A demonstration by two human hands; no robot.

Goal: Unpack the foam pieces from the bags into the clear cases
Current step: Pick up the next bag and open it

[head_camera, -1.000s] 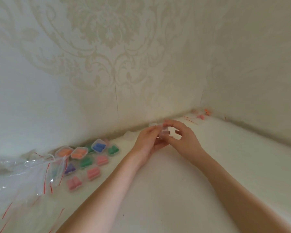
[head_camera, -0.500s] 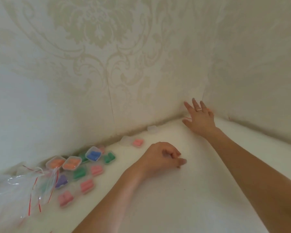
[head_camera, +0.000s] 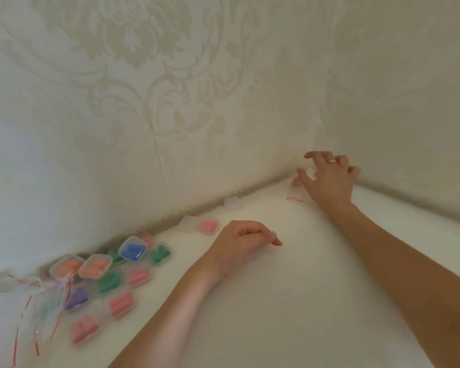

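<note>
Reaching into the corner, right hand (head_camera: 329, 179) spreads its fingers over something blurred.
Left hand (head_camera: 243, 239) rests curled; contents indiscernible.

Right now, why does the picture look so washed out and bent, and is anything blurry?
Head view: soft, flat light bleaches the white surface, shadows faint; the wide lens curves the wallpapered walls; the filled clear cases at lower left look soft, and the plastic bags show pale glare.

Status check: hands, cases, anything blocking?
Left hand curled on table, empty. Right hand spread at corner bags. Filled cases left. Nothing blocking.
</note>
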